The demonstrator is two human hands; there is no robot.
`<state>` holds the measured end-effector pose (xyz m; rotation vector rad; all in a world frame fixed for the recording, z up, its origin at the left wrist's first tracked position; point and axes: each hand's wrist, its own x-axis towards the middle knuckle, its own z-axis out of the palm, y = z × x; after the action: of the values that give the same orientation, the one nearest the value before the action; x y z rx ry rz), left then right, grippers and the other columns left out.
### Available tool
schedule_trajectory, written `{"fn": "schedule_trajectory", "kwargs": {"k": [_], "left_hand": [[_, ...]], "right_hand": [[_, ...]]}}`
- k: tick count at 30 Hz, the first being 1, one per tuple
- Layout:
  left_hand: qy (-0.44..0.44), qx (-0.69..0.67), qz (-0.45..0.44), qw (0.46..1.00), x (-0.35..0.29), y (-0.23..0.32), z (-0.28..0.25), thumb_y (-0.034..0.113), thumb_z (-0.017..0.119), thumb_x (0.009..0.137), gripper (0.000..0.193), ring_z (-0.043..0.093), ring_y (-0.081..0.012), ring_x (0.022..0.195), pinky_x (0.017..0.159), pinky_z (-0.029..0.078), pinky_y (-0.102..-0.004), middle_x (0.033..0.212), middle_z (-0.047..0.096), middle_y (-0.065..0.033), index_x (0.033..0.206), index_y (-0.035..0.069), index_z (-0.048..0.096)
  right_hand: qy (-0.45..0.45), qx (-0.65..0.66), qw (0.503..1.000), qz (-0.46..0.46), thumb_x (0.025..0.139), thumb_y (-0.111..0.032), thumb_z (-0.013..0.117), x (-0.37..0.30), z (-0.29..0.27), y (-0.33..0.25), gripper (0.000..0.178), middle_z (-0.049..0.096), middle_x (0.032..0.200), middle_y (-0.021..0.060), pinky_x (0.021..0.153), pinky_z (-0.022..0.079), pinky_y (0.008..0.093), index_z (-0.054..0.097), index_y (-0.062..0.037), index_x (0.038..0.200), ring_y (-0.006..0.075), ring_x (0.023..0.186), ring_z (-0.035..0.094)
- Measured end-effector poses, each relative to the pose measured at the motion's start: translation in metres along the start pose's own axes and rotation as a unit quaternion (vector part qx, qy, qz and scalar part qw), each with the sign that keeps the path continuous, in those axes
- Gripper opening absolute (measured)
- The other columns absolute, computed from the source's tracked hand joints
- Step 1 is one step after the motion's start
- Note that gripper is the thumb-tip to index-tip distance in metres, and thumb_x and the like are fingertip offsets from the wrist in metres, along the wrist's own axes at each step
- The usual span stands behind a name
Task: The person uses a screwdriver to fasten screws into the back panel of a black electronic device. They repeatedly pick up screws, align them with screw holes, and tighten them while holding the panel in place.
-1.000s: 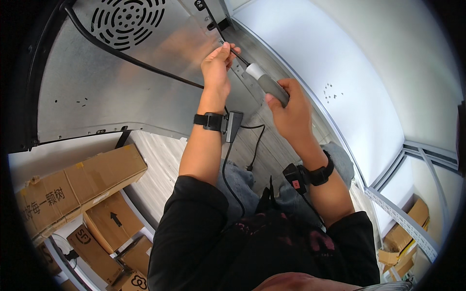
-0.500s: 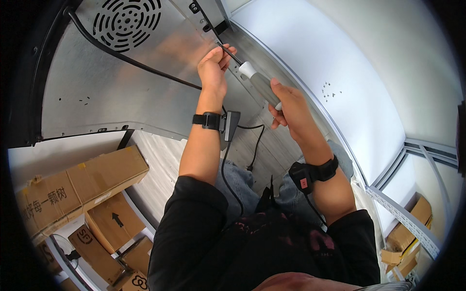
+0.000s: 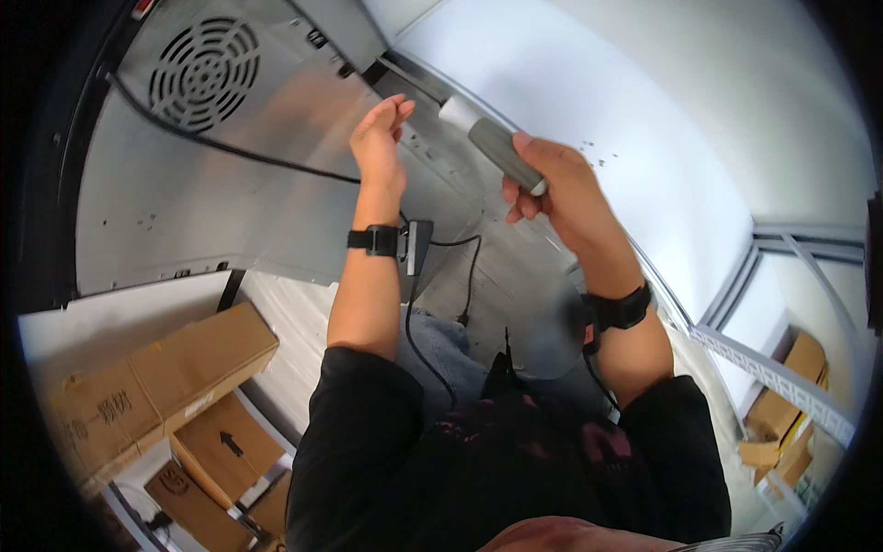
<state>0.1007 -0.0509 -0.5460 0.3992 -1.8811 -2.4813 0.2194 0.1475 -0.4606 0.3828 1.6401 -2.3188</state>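
A screwdriver point(image 3: 508, 155) with a thick grey handle and white collar is held in my right hand point(image 3: 570, 184); its thin shaft points up and left, beside a dark corner piece. My left hand point(image 3: 375, 138) is raised against the metal panel point(image 3: 276, 212), just left of the shaft and apart from it. The left fingers are curled together, and whatever they hold, if anything, is too small to make out. A black power cable point(image 3: 230, 147) crosses the panel and passes behind my left wrist.
Small screws point(image 3: 598, 155) lie scattered on the white surface point(image 3: 671, 184) at right. Dark specks sit on the panel at left, below its round vent point(image 3: 204, 78). Cardboard boxes point(image 3: 175, 368) are stacked lower left, with another box point(image 3: 791, 377) at far right.
The screwdriver has moved up and away from my left fingers, which were at its tip. My left hand has shifted slightly left and down. The whole view has also shifted.
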Motion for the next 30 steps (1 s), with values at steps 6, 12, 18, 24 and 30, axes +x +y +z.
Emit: {"fn": "schedule_trajectory", "kwargs": {"k": [6,12,18,24,30], "left_hand": [[-0.097,0.098,0.002,0.990,-0.020,-0.025,0.045,0.013,0.057,0.092,0.017,0.058,-0.0070,0.085,0.071,0.038,-0.0218,0.092,0.070,-0.0050,0.100,0.002,0.067],[-0.255,0.227,-0.009,0.940,-0.034,-0.097,0.122,0.013,0.064,0.088,0.017,0.058,-0.0076,0.082,0.073,0.043,-0.0218,0.092,0.068,-0.0028,0.102,0.003,0.069],[-0.284,0.382,-0.009,0.879,-0.018,-0.192,0.168,0.012,0.066,0.085,0.019,0.059,-0.0105,0.084,0.074,0.047,-0.0239,0.091,0.068,-0.0034,0.102,0.004,0.069],[-0.275,0.456,0.083,0.842,-0.004,-0.247,0.188,0.010,0.068,0.083,0.019,0.061,-0.0149,0.083,0.074,0.050,-0.0279,0.094,0.068,-0.0063,0.101,0.004,0.069],[-0.272,0.511,0.180,0.796,0.001,-0.269,0.211,0.008,0.072,0.077,0.021,0.060,-0.0186,0.081,0.071,0.050,-0.0304,0.088,0.065,-0.0065,0.098,0.006,0.069]], "right_hand": [[-0.014,-0.118,0.977,-0.180,0.091,-0.026,0.056,-0.021,-0.100,-0.075,0.028,0.068,0.084,0.0142,0.059,0.057,0.0277,0.060,-0.0004,0.101,0.0115,0.058,0.061],[-0.037,-0.079,0.980,-0.177,0.094,-0.023,0.053,-0.027,-0.222,-0.036,0.043,0.066,0.093,0.0151,0.069,0.056,0.0302,0.049,0.0037,0.128,0.0129,0.066,0.064],[0.065,0.096,0.985,-0.129,0.092,-0.017,0.054,-0.017,-0.277,0.093,0.041,0.064,0.097,0.0152,0.069,0.056,0.0325,0.048,0.0007,0.128,0.0198,0.076,0.065],[0.157,0.136,0.974,-0.095,0.080,-0.005,0.054,-0.030,-0.309,0.167,0.038,0.060,0.095,0.0142,0.062,0.050,0.0311,0.050,-0.0064,0.118,0.0187,0.070,0.060],[0.221,0.193,0.953,-0.079,0.074,-0.007,0.045,-0.037,-0.323,0.200,0.040,0.059,0.091,0.0141,0.058,0.044,0.0299,0.049,-0.0069,0.114,0.0180,0.065,0.055]]}}
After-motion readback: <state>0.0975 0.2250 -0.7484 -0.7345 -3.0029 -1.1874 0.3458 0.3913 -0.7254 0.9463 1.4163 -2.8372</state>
